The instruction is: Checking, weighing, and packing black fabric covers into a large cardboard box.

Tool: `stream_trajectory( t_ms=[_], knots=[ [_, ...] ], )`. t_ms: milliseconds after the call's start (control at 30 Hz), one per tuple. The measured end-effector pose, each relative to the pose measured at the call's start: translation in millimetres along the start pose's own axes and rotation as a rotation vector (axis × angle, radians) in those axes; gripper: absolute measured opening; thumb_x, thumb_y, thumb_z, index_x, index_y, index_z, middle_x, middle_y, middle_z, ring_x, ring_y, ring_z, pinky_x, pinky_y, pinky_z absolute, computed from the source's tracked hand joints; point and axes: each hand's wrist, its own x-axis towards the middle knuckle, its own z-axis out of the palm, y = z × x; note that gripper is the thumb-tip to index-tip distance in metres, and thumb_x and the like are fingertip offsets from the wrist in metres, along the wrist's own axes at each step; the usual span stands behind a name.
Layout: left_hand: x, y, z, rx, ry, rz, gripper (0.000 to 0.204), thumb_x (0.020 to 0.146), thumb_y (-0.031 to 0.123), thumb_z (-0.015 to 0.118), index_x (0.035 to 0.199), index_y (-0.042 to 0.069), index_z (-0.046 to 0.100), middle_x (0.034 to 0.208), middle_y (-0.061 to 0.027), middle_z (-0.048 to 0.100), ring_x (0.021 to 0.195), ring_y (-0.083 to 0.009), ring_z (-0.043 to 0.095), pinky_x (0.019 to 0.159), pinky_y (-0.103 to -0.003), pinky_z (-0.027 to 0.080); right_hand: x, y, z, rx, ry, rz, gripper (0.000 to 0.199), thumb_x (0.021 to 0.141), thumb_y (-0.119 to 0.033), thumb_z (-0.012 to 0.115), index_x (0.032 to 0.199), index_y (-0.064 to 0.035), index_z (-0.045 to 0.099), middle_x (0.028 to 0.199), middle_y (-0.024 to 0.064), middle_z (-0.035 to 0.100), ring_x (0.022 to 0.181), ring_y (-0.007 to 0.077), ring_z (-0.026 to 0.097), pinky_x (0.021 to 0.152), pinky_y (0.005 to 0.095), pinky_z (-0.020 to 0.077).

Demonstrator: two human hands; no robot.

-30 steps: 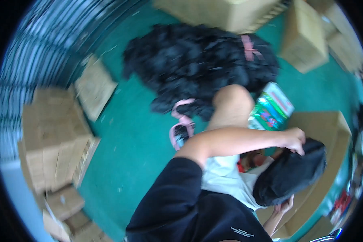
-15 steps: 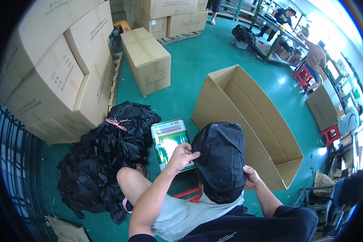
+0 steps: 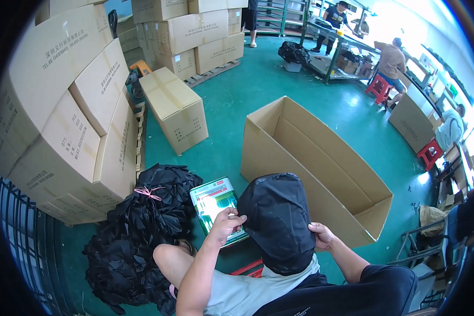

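Observation:
A black domed fabric piece (image 3: 276, 221), like a soft cover or bag, is spread over my lap with its surface slightly creased. My left hand (image 3: 227, 225) pinches its left side between thumb and fingers. On the opposite edge, my right hand (image 3: 322, 235) is closed on the fabric, thumb on top. Just beyond my left hand is a shiny green and white tin (image 3: 208, 190). Left of the tin lies a big heap of black fabric pieces (image 3: 137, 253), one bundle tied with pink string (image 3: 148, 194).
A tall open carton (image 3: 271, 150) stands right of my lap. Stacked cartons (image 3: 84, 131) rise at the left, and a closed carton (image 3: 174, 113) stands on the green floor. Other people sit or stand at benches (image 3: 329, 66) at the far right, with red stools (image 3: 378, 89).
The view has tilted up a little, so the surroundings sit lower in it. Both hands keep their hold on the black fabric piece, with little visible movement.

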Motion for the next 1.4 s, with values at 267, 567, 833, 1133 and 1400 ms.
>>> stream_trajectory(
  t_ms=[267, 567, 833, 1133, 1400],
  knots=[
    [-6.5, 10.8, 2.8, -0.144, -0.046, 0.094, 0.026, 0.086, 0.009, 0.073, 0.105, 0.008, 0.055, 0.081, -0.0004, 0.065, 0.065, -0.0075, 0.057, 0.059, -0.019, 0.044, 1.1, 4.1, -3.9, 0.023, 0.028, -0.040, 0.033, 0.095, -0.014, 0.060, 0.121, 0.0077, 0.059, 0.119, 0.0217, 0.066, 0.108, 0.0322, 0.067, 0.102, 0.0466, 0.0497],
    [4.0, -9.5, 1.4, -0.173, 0.140, -0.029, 0.019, 0.087, 0.007, 0.070, 0.100, 0.009, 0.056, 0.074, 0.0020, 0.057, 0.058, -0.0081, 0.053, 0.049, -0.021, 0.040, -1.3, -2.7, 14.6, -0.010, 0.063, -0.042, 0.024, 0.096, -0.012, 0.059, 0.111, 0.0057, 0.065, 0.111, 0.0169, 0.070, 0.102, 0.0252, 0.069, 0.100, 0.0393, 0.0513],
    [4.6, -13.9, 0.5, -0.114, 0.185, -0.028, 0.016, 0.089, 0.010, 0.067, 0.101, 0.010, 0.057, 0.081, 0.0011, 0.058, 0.063, -0.0093, 0.054, 0.055, -0.024, 0.042, 2.4, -0.9, 9.0, -0.020, 0.071, -0.031, 0.022, 0.096, -0.012, 0.060, 0.109, 0.0049, 0.066, 0.110, 0.0160, 0.070, 0.101, 0.0244, 0.069, 0.099, 0.0385, 0.0517],
    [5.3, -19.7, 6.5, -0.171, 0.196, -0.186, 0.052, 0.090, 0.061, 0.059, 0.112, 0.014, 0.058, 0.099, -0.0030, 0.062, 0.097, -0.0173, 0.054, 0.084, -0.039, 0.042, 13.4, -34.5, 48.2, -0.029, 0.095, -0.073, 0.056, 0.100, -0.057, 0.041, 0.084, -0.0084, 0.063, 0.104, 0.0147, 0.072, 0.110, 0.0253, 0.065, 0.101, 0.0415, 0.0490],
    [3.9, -15.1, 29.7, -0.162, 0.136, -0.229, 0.073, 0.084, 0.072, 0.056, 0.132, 0.017, 0.056, 0.121, -0.0057, 0.063, 0.113, -0.0255, 0.056, 0.101, -0.049, 0.038, 42.6, -58.6, 82.5, -0.149, 0.095, -0.110, 0.069, 0.093, -0.055, 0.057, 0.135, -0.0010, 0.051, 0.135, 0.0173, 0.057, 0.123, 0.0280, 0.056, 0.110, 0.0423, 0.0409]
  ],
)
